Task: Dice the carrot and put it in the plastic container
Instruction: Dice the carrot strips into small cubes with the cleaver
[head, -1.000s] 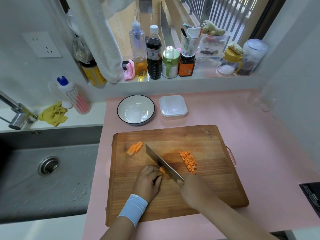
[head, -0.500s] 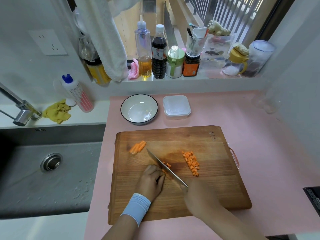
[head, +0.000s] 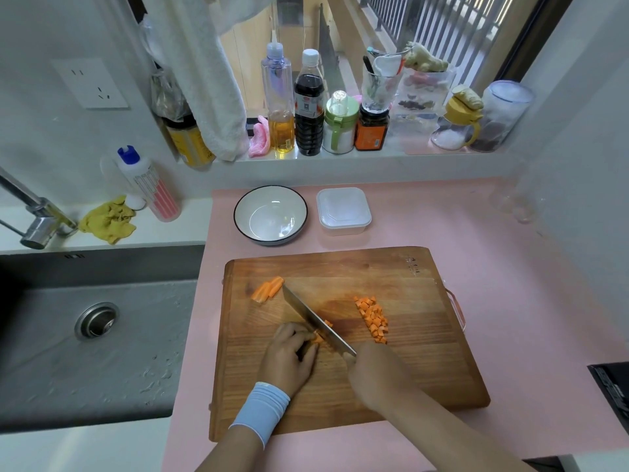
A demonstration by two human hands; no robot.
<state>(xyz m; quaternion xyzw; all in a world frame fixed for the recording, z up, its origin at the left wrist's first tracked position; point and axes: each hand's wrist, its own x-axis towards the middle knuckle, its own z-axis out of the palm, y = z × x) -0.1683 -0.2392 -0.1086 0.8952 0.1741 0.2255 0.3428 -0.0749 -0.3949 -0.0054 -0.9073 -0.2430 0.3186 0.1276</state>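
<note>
Left hand (head: 289,356): a pale blue, ribbed elastic wristband (head: 262,410) encircles the wrist just behind it. Right hand (head: 374,373) and forearm: bare throughout.

legible text: none | tall dark-liquid plastic bottle with white cap (head: 309,107): red-and-white label, print too small to read | dark glass jar with orange label (head: 371,133): lettering blurred | rectangular wooden cutting board (head: 418,338): dark stamped marks at far right corner, unreadable

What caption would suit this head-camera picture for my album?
Left hand steadies carrot strips while the right hand dices them with a knife on a wooden board.
</note>
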